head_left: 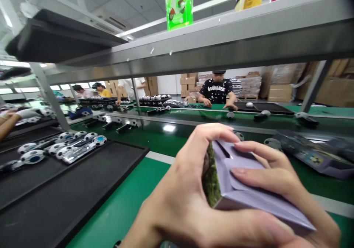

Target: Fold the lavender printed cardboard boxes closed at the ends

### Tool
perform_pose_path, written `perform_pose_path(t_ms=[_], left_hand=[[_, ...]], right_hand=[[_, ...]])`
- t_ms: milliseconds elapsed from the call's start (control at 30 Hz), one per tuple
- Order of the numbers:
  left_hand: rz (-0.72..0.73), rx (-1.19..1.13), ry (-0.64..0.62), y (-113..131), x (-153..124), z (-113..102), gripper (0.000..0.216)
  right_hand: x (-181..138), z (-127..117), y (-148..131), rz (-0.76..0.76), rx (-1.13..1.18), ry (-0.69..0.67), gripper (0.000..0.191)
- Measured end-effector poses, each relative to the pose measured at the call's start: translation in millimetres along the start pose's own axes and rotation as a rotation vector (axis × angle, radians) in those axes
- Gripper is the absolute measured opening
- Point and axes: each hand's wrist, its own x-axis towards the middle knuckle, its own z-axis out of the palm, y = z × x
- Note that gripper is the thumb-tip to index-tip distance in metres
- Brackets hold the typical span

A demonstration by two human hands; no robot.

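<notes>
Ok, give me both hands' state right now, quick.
Left hand: closed around the purple box, gripping its end.
Right hand: fingers pressing down on the box's flaps, helping hold it.

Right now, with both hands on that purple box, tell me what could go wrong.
1. The box is held above the green table only by the left hand and right hand; a loose grip could drop it.
2. The right fingers press on the end flaps, which may crease or tear the thin card.
3. The black tray with toy parts lies close on the left; a wide elbow swing might knock them.
</notes>
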Motion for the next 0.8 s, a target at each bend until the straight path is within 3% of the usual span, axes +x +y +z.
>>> perform_pose_path(t_ms=[200,333,500,600,700,800], left_hand=[[0.046,0.088,0.003,-10,5,-6,0.056],[0.12,0.133,0.006,-11,5,-9,0.055],[0.106,0.001,-0.002,-11,3,-8,0.057],[0.089,-0.098,-0.053,-11,4,-7,0.06],[-0.015,0.083,-0.084,-10,8,-6,0.058],[-0.298,0.42,-0.256,-18,10,-9,0.059]], right_hand=[[8,17,-8,0.029,0.03,0.107,0.05],[4,21,-8,0.056,0.031,0.188,0.048],[7,-1,0,0.048,0.064,-0.162,0.053],[13,-12,6,-0.072,0.033,-0.221,0.049],[15,-27,23,-0.064,-0.221,-0.13,0.046],[7,-53,60,-0.087,-0.529,0.134,0.041]])
